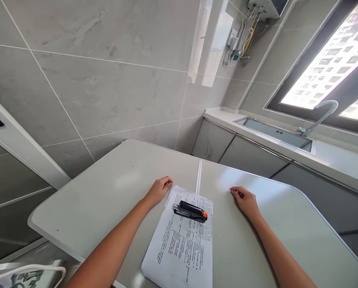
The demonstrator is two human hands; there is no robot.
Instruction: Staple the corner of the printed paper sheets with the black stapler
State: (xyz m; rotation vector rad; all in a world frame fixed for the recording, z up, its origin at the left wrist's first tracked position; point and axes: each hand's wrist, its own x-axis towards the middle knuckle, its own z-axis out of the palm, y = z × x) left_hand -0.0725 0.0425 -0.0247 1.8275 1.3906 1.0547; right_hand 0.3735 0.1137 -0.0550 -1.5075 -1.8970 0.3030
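A printed sheet of paper (181, 244) lies on a pale grey folding table (107, 192). A black stapler with an orange tip (191, 211) rests across the sheet's far end. My left hand (159, 190) lies on the table at the sheet's far left corner, its fingers curled under loosely and touching the paper's edge. To the right of the sheet, a little apart from it, my right hand (246, 200) rests on the bare tabletop with its fingers bent down. Neither hand holds anything that I can see.
The table has a seam (199, 178) down its middle and rounded corners. Behind it is a grey tiled wall. A counter with a steel sink (275, 132) and tap (319, 116) runs along the right under a window. A white door frame (19, 148) stands at left.
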